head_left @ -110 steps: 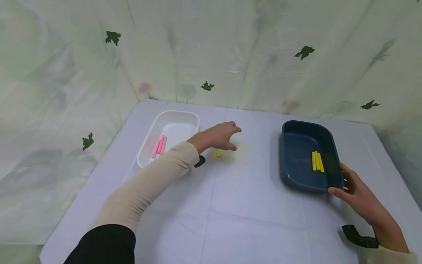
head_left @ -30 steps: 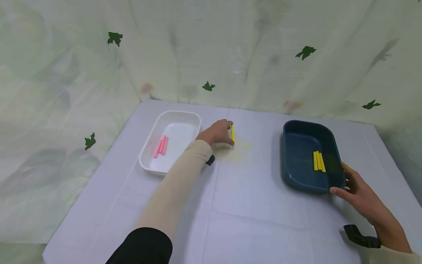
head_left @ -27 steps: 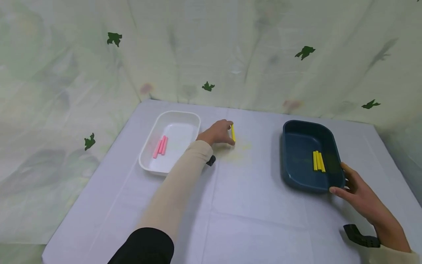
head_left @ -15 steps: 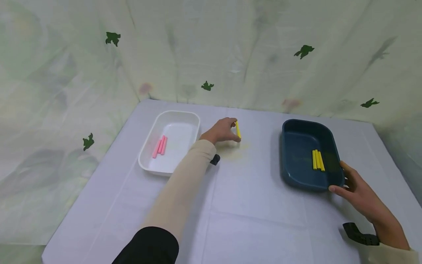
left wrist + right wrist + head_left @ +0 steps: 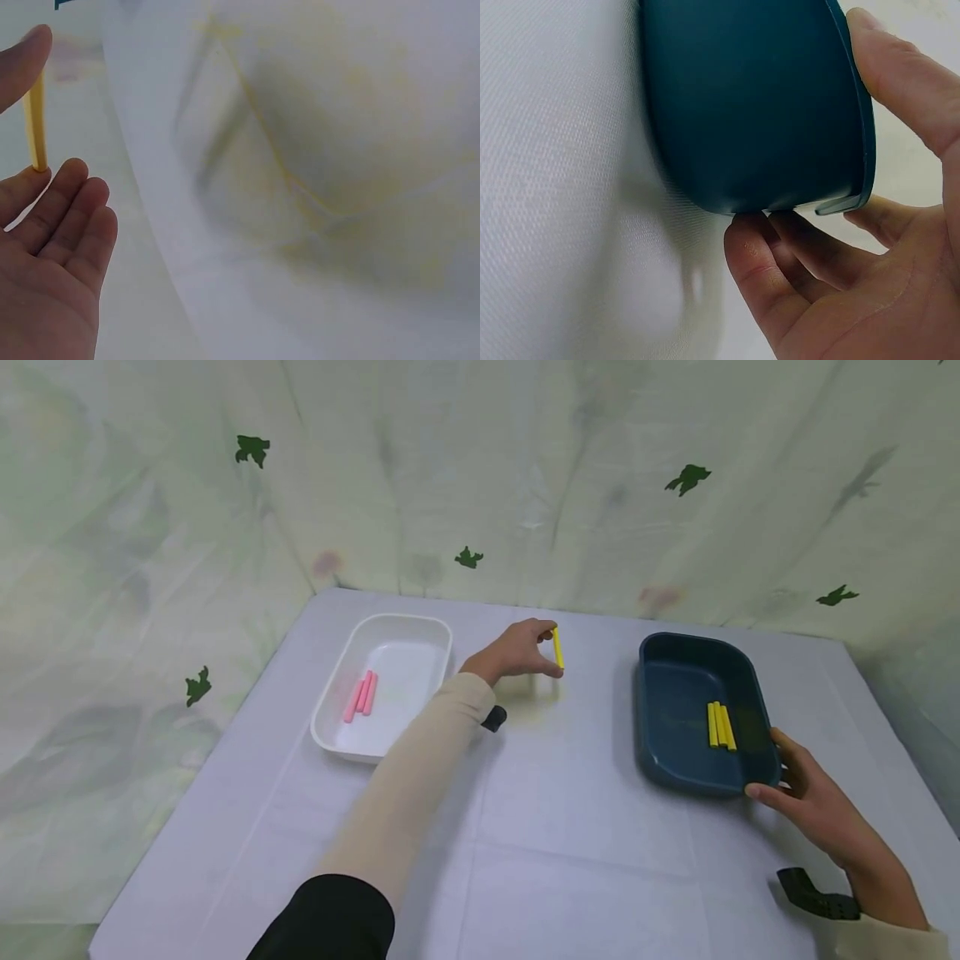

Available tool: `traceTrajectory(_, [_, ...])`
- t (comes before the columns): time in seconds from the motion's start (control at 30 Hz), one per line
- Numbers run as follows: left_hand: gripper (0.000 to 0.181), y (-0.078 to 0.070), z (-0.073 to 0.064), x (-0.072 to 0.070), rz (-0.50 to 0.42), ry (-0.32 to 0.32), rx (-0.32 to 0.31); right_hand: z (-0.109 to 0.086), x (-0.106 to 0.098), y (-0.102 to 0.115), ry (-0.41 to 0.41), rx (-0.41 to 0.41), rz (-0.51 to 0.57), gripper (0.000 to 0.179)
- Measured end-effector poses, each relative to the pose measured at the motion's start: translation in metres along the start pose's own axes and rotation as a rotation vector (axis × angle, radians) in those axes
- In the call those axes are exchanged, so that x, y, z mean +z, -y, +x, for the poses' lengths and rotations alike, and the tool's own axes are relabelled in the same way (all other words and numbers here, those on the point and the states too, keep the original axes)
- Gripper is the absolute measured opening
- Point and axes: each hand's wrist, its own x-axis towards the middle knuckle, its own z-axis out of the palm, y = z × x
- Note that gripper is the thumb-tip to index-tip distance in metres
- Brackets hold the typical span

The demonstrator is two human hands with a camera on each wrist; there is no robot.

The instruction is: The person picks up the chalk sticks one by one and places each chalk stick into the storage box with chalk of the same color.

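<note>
My left hand pinches a stick of yellow chalk by its two ends, above the table between the two trays. The left wrist view shows the same chalk upright between thumb and a fingertip, the other fingers held apart from it. My right hand holds the near right corner of a dark blue tray, in which several yellow chalks lie side by side. In the right wrist view the thumb rests on the rim of the blue tray and the fingers touch its side wall.
A white tray with pink chalks stands on the left, partly behind my left forearm. Yellow dust marks the white tablecloth below the left hand. A pale patterned curtain rises behind the table.
The left hand, earlier spread over a yellow chalk on the cloth, has pinched the chalk and lifted it up and to the right. The right hand and both trays stay put.
</note>
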Motion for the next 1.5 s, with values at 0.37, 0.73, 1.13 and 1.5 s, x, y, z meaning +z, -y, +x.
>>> traceTrajectory(0.37, [0.085,-0.013,-0.002,-0.005,0.040,0.030,0.080,0.008,0.002,-0.014,-0.011,0.002,-0.027,0.096])
traceTrajectory(0.73, [0.083,-0.036,-0.001,0.004,0.036,0.072,0.138,0.006,0.003,-0.013,-0.007,0.016,-0.003,0.097])
traceTrajectory(1.13, [0.081,-0.062,0.002,0.022,0.100,0.127,0.231,0.005,0.002,-0.012,-0.011,0.002,-0.020,0.097])
traceTrajectory(1.5, [0.081,-0.072,0.002,0.040,0.119,0.148,0.220,0.001,0.001,-0.003,0.001,0.015,-0.019,0.097])
